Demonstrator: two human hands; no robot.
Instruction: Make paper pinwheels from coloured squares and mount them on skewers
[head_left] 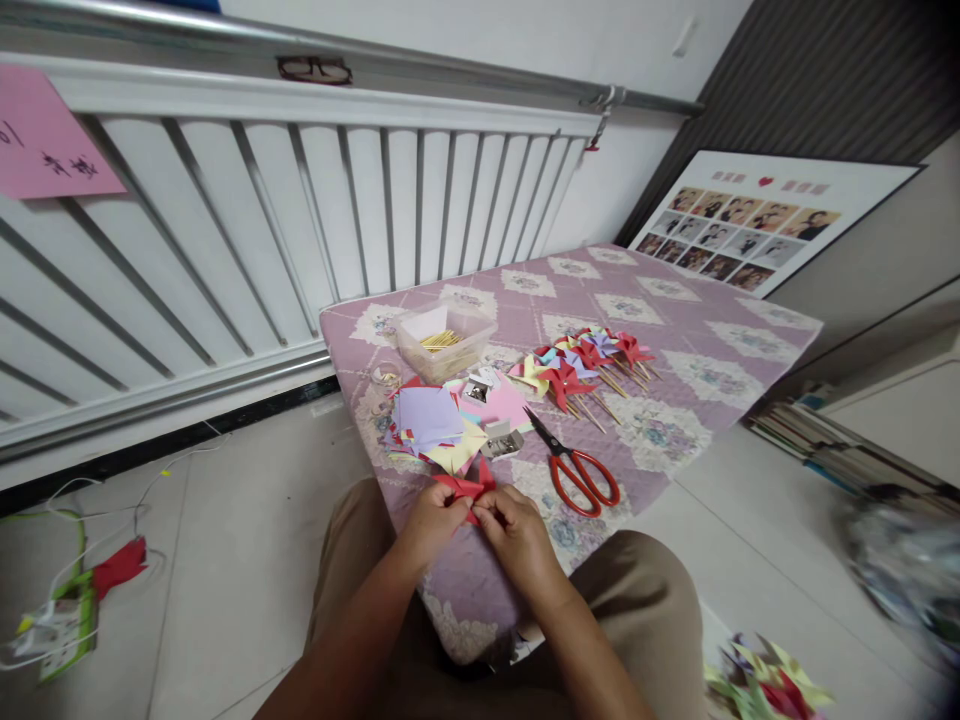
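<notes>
Both of my hands work a folded piece of red paper (469,487) at the near edge of a low table covered with a purple quilted cloth (697,345). My left hand (431,520) pinches the paper's left side. My right hand (516,525) pinches its right side, fingers curled. Red-handled scissors (574,465) lie just right of my hands. A stack of coloured paper squares (439,420) sits beyond them.
Several finished paper pinwheels on sticks (585,365) lie mid-table. A clear plastic box with sticks (444,340) stands at the back left. A white radiator (300,220) runs behind. A framed photo collage (750,225) leans at right. More pinwheels (757,685) lie on the floor.
</notes>
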